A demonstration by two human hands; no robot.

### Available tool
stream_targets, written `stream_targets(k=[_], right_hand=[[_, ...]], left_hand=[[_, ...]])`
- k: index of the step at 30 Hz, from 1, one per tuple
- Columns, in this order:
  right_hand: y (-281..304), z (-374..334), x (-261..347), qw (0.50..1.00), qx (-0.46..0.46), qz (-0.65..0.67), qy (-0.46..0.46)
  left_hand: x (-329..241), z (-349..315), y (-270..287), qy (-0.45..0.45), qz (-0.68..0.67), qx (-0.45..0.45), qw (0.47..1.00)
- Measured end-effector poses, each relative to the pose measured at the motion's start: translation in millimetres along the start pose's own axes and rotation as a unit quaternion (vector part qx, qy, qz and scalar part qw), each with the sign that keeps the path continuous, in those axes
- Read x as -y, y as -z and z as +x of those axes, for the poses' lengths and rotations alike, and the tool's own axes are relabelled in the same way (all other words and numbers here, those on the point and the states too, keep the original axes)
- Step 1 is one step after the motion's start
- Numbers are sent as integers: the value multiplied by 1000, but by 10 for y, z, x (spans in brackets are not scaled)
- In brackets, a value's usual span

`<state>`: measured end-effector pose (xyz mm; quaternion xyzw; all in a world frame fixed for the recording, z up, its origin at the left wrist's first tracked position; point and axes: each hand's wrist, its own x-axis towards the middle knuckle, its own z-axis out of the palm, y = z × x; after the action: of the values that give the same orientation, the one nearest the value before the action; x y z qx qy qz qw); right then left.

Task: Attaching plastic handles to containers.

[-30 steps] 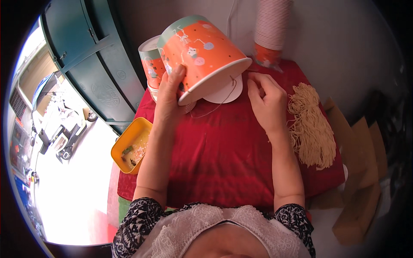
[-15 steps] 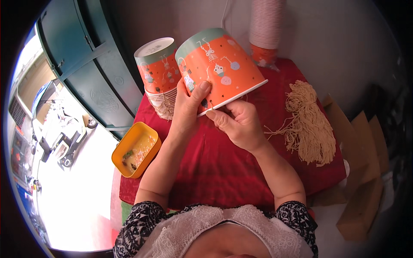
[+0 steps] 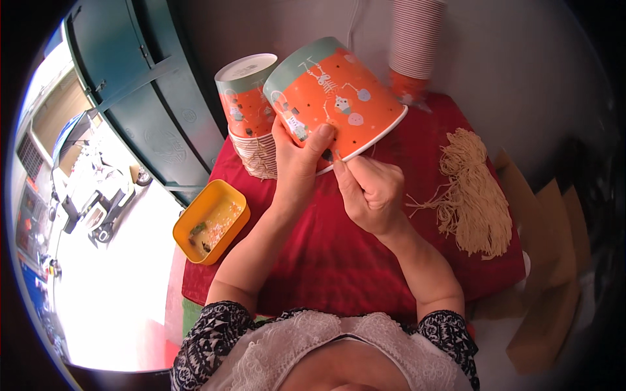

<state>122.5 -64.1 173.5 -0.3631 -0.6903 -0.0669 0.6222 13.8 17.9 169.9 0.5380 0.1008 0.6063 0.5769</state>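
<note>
My left hand [image 3: 301, 155] grips an orange paper bucket [image 3: 339, 98] with a grey-green base band, printed with skeletons. It is tilted, base up, its white rim toward me, with my thumb pressed on the outside near the rim. My right hand [image 3: 373, 192] is closed in a pinch at that rim, just beside my left thumb. Whatever lies between those fingertips is too small to make out. Behind my left hand stands a stack of matching buckets [image 3: 246, 107], upside down, with loose strings hanging over the lower rims. A bundle of beige strings [image 3: 479, 202] lies on the right.
A red cloth [image 3: 352, 274] covers the table. At its left edge sits a yellow plastic tub [image 3: 242, 218] with small bits inside. A tall stack of paper buckets [image 3: 417, 42] rises at the back right. Cardboard [image 3: 544, 280] lies right of the table; a green metal door [image 3: 147, 98] stands left.
The fingers of my right hand have drawn into a tighter pinch at the rim. The bucket has tipped slightly in my left hand. The whole view has shifted a little.
</note>
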Motion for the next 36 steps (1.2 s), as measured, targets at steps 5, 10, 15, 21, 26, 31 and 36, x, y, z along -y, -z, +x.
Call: stream_targets(k=[5, 10, 15, 21, 26, 31, 36], right_hand=[[-11, 32, 13, 996, -3, -15, 83], [37, 54, -1, 991, 15, 11, 133], [69, 77, 40, 985, 43, 4, 168], [139, 17, 116, 984, 138, -20, 112], [304, 79, 322, 992, 108, 14, 61], [590, 119, 352, 998, 40, 10, 53], [722, 92, 344, 996, 23, -11, 82]], left_hand=[[-39, -45, 10, 19, -38, 2, 999], [-115, -77, -63, 108, -141, 86, 980], [-177, -114, -59, 153, -132, 72, 977], [-476, -149, 26, 41, 28, -8, 999], [-1181, -238, 474, -90, 275, -85, 953], [-1507, 58, 1020, -252, 462, -180, 831], [-1358, 609, 1476, -253, 498, -190, 808]])
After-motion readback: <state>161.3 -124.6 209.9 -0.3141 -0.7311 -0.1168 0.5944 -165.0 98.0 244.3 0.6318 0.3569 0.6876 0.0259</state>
